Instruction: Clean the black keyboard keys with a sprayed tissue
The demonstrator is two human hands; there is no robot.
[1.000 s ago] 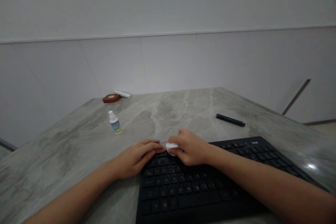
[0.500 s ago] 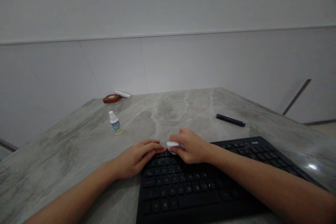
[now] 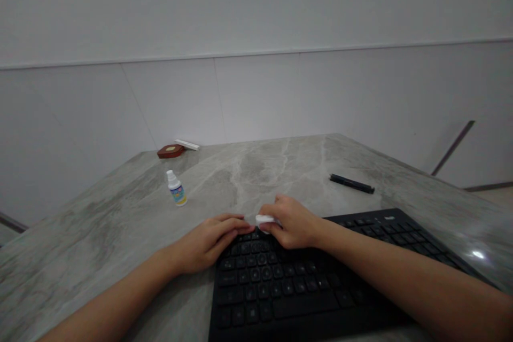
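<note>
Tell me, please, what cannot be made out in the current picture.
In the head view:
White wad: mostly hidden by the right hand; its material is unclear.
Keyboard: some keys covered by the right hand and forearm; near-left corner cut off by the picture's bottom edge.
Bottle: label print too small to read.

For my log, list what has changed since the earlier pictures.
The right hand, gripping the white wad, has shifted slightly rightward and forward. Nothing was newly grasped or released. The left hand, keyboard, bottle and black pen-like object stayed put.

Open tabletop (image 3: 264, 171) between white bottle (image 3: 177, 189) and black pen (image 3: 351, 183), keyboard (image 3: 306, 305) blocking near side
</note>
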